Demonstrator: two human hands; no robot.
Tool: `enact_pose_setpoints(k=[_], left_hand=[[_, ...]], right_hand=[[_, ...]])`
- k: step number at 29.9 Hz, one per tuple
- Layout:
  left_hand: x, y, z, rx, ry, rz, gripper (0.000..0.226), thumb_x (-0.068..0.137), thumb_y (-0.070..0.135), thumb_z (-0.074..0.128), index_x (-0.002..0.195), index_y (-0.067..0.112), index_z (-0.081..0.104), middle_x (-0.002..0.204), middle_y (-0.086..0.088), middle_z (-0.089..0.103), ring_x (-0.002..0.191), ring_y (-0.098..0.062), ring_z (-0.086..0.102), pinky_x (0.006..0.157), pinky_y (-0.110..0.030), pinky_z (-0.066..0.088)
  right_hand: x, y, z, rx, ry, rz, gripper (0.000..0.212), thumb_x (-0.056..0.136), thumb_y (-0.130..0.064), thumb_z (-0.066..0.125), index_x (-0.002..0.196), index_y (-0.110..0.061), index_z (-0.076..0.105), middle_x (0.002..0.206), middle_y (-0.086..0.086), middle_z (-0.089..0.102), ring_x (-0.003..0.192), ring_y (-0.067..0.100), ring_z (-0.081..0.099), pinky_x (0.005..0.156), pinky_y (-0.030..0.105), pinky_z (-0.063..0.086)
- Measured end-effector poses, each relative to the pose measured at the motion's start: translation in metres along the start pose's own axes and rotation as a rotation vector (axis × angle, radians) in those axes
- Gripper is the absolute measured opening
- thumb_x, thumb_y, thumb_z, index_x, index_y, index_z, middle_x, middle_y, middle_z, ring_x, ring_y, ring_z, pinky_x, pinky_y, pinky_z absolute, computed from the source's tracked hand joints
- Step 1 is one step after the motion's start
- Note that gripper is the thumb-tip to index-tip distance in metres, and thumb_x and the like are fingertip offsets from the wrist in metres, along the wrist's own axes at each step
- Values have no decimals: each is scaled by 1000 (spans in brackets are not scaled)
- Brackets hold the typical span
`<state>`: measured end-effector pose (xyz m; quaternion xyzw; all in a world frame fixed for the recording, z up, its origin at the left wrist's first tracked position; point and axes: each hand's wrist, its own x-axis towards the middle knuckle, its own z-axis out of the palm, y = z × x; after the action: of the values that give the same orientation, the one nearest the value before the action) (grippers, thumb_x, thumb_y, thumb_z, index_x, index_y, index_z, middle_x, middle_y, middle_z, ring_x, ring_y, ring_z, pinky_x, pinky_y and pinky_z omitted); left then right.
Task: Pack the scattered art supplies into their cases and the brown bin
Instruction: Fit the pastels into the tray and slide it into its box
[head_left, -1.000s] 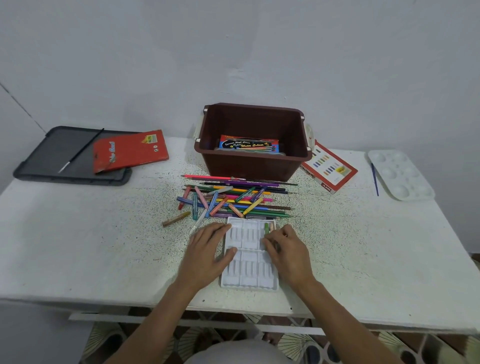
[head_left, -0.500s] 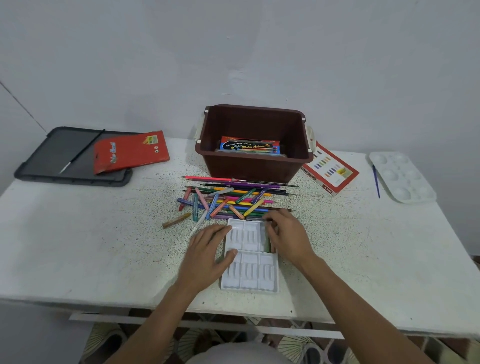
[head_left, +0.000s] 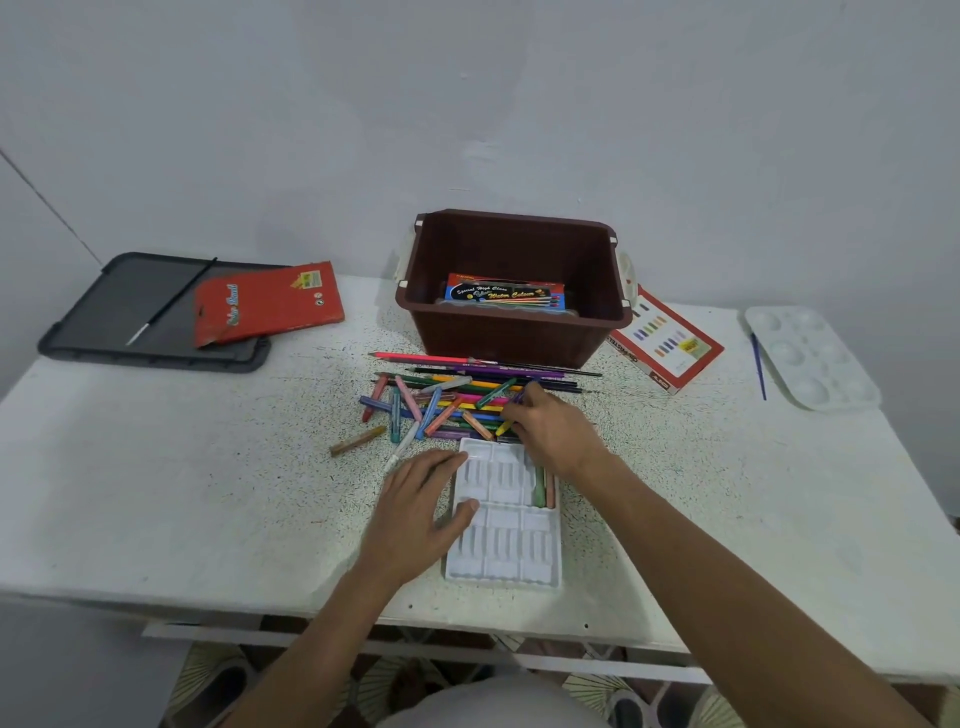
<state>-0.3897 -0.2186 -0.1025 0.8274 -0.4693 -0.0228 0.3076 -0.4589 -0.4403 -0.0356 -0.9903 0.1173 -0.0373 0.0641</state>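
Fingers (head_left: 521, 414) of R hand (head_left: 558, 434) in crayons (head_left: 447, 405) by bin (head_left: 514, 338), grip unclear; L hand (head_left: 415, 512) flat on tray (head_left: 501, 553).

Looks like a plain room at home doing duty as a hobby corner: speckled white worktop (head_left: 156, 493) pushed against a bare painted wall (head_left: 467, 104) right behind the brown plastic bin (head_left: 514, 338), and a patterned floor mat (head_left: 208, 675) underneath.
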Motion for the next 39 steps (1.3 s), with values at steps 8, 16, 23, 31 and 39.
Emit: enact_pose_setpoints(k=[8, 16, 23, 31, 39], left_hand=[[-2, 1, -1, -8, 22, 19, 55, 93, 56, 49, 139, 25, 49, 136, 10, 47, 127, -11, 42, 107, -32, 32], [-1, 0, 0, -2, 10, 21, 55, 94, 55, 48, 140, 26, 48, 137, 10, 46, 128, -11, 41, 108, -29, 28], [-2, 0, 0, -3, 5, 19, 55, 94, 56, 47, 141, 27, 46, 137, 11, 45, 129, -10, 40, 108, -29, 27], [-1, 0, 1, -1, 8, 20, 56, 93, 56, 48, 140, 27, 47, 137, 12, 45, 128, -10, 40, 107, -32, 32], [-1, 2, -2, -8, 7, 17, 56, 93, 56, 47, 141, 27, 47, 137, 13, 44, 128, -7, 39, 107, -27, 27]], right_hand=[[-16, 1, 4, 337, 215, 180, 17, 94, -18, 62, 109, -12, 65, 103, 5, 56, 94, 21, 51, 78, 34, 47], [-48, -15, -12, 863, 184, 437, 30, 96, -12, 59, 121, -28, 55, 86, 1, 66, 77, 8, 62, 65, 18, 50], [-65, -21, -4, 803, 78, 448, 27, 94, -10, 63, 119, -17, 57, 77, -2, 63, 61, 2, 59, 57, 21, 51], [-69, -21, 12, 480, 115, 373, 49, 91, -21, 66, 138, -20, 52, 105, -1, 51, 92, 16, 50, 85, 33, 48], [-75, -12, 25, 383, 182, 445, 55, 85, -47, 70, 129, -25, 46, 121, 3, 47, 111, 20, 40, 88, 33, 40]])
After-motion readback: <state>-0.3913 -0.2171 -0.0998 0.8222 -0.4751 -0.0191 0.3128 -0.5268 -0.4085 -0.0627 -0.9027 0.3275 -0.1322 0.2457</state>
